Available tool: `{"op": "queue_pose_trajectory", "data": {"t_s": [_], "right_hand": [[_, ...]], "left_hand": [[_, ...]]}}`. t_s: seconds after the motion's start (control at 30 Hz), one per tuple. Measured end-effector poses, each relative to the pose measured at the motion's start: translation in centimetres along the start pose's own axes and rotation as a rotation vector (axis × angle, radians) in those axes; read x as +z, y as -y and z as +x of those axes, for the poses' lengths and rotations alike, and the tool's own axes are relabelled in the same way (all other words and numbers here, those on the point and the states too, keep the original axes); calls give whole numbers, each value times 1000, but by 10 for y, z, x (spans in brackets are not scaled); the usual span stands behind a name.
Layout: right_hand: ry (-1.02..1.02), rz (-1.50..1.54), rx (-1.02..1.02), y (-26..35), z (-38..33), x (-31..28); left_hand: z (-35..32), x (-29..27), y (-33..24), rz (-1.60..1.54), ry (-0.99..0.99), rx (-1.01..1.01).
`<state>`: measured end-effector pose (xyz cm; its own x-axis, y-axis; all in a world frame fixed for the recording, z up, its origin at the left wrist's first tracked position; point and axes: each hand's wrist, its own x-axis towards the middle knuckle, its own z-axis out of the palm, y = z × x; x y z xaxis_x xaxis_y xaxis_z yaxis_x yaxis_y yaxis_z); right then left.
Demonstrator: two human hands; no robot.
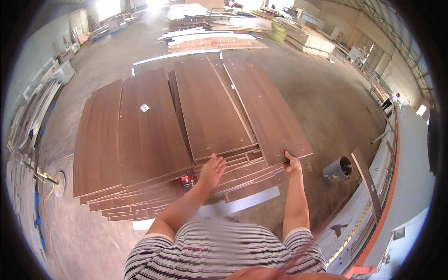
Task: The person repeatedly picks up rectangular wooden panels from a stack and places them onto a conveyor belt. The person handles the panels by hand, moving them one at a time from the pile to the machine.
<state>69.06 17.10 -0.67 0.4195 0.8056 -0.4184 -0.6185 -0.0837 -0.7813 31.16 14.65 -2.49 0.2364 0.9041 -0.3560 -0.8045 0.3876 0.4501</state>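
Brown wood-grain panels lie in stacks before me. My right hand [293, 164] grips the near edge of the rightmost top panel [266, 109], thumb on top and fingers hidden beneath. That panel lies at a slant, with small holes near its ends. My left hand [213, 171] is beside the near edge of the neighbouring panel [210, 112], its fingers stretched out and holding nothing. Whether its fingertips touch that edge I cannot tell. Left of it, a small red and dark item [186, 182] sits in a gap between the stacks.
Two more stacks, topped by a panel with a white label [144, 108] and a far-left panel [98, 140], stand at left. A grey bucket [337, 170] stands on the floor at right. Beside it a long machine bed [347, 233] carries a narrow brown strip [367, 184]. Board piles [217, 43] lie beyond.
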Motion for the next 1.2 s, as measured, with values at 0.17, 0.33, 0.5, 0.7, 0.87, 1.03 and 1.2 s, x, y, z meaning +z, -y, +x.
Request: {"op": "queue_pose_trajectory", "data": {"t_s": [0.17,0.33,0.5,0.7,0.87,1.03,1.2], "right_hand": [[102,21,-13,5,25,6],[112,-17,-37,-8,39,40],[179,-217,66,-5,53,51],[-32,-493,20,4,35,53],[-44,-11,-37,-43,5,75],[-36,66,-58,-80,-31,39],[-20,-25,18,-161,-144,-83]], "left_hand": [[15,28,5,8,-263,67],[18,33,6,14,-429,223],[8,27,12,28,-460,234],[18,-7,12,63,-297,122],[-34,-16,-12,73,-204,20],[-71,-119,-32,88,140,-304],[-140,-151,-26,648,67,-508]]}}
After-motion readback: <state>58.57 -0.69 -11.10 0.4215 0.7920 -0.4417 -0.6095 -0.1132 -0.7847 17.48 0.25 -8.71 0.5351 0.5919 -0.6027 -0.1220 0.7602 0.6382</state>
